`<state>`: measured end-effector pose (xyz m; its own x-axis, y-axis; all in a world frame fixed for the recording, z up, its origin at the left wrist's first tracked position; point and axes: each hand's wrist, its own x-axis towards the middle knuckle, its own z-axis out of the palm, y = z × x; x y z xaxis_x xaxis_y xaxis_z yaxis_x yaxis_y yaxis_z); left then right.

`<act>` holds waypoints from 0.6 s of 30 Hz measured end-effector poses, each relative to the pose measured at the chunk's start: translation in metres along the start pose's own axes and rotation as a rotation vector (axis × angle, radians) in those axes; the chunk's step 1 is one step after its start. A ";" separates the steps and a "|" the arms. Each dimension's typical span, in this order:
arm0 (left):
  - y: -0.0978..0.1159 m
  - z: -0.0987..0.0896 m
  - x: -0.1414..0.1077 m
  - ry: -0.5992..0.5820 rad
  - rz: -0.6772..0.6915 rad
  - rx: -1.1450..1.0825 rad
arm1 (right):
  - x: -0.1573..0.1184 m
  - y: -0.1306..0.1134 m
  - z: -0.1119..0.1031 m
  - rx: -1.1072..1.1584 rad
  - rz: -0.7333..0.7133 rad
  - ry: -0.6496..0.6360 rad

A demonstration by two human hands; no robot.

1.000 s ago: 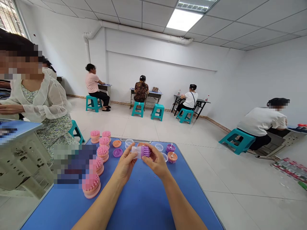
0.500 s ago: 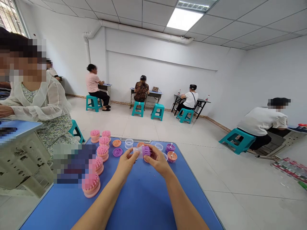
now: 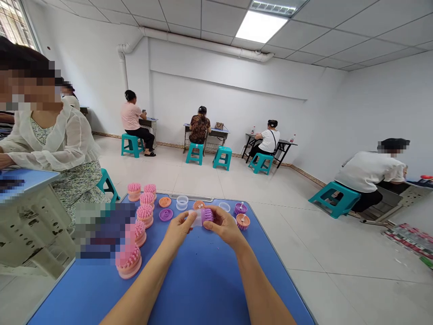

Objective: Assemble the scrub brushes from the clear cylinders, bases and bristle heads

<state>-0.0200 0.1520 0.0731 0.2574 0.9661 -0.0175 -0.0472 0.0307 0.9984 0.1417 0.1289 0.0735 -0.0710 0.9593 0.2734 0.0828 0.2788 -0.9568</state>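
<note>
Above the blue table (image 3: 199,280), my left hand (image 3: 179,229) pinches a translucent plastic cup-like piece (image 3: 196,219). My right hand (image 3: 226,227) grips a purple bristled brush head (image 3: 207,215), its bristles facing right. The two pieces meet between my hands; whether they are locked together cannot be seen. Behind them lie an orange round part (image 3: 199,205) and a clear ring-shaped cup (image 3: 181,202). A flat purple disc (image 3: 165,214) and a small orange disc (image 3: 164,201) rest left of my hands. To the right sit a purple brush head (image 3: 240,208) and an orange one (image 3: 242,221), each with a pale stem.
Several pink bristled brushes (image 3: 145,214) on peach bases form a column along the table's left side. A blurred dark patch covers the left edge. Beside my table a co-worker (image 3: 61,140) sits at another desk (image 3: 37,180). Others sit farther off on teal stools (image 3: 195,154).
My hands have barely moved; the purple brush head and clear piece have turned slightly between my fingers. A distant person in pink has raised a hand.
</note>
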 end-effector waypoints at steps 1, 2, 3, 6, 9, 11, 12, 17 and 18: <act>0.000 0.000 0.000 -0.010 0.008 -0.008 | 0.001 0.000 0.000 -0.005 0.015 0.011; -0.001 0.001 0.000 -0.028 0.021 -0.021 | 0.001 0.001 -0.001 -0.012 0.029 0.023; -0.001 0.001 0.000 -0.055 0.038 -0.043 | 0.002 0.002 -0.001 -0.022 0.046 0.035; -0.003 0.000 0.000 -0.146 0.096 -0.145 | 0.003 0.005 -0.001 -0.052 0.103 0.056; -0.004 -0.001 0.001 -0.166 0.121 -0.218 | 0.004 0.007 0.000 -0.056 0.142 0.057; -0.005 -0.002 0.001 -0.146 0.124 -0.228 | 0.004 0.007 0.000 -0.039 0.143 0.049; -0.005 -0.002 0.001 -0.134 0.121 -0.226 | 0.003 0.007 0.000 -0.027 0.136 0.041; -0.005 -0.002 0.001 -0.090 0.077 -0.192 | 0.001 -0.001 -0.001 0.021 0.079 -0.014; -0.004 -0.002 0.000 -0.079 0.066 -0.181 | 0.000 -0.002 -0.001 0.027 0.072 -0.022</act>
<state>-0.0218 0.1529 0.0691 0.3227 0.9446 0.0591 -0.2369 0.0202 0.9713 0.1426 0.1287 0.0757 -0.0875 0.9755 0.2019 0.0620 0.2076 -0.9762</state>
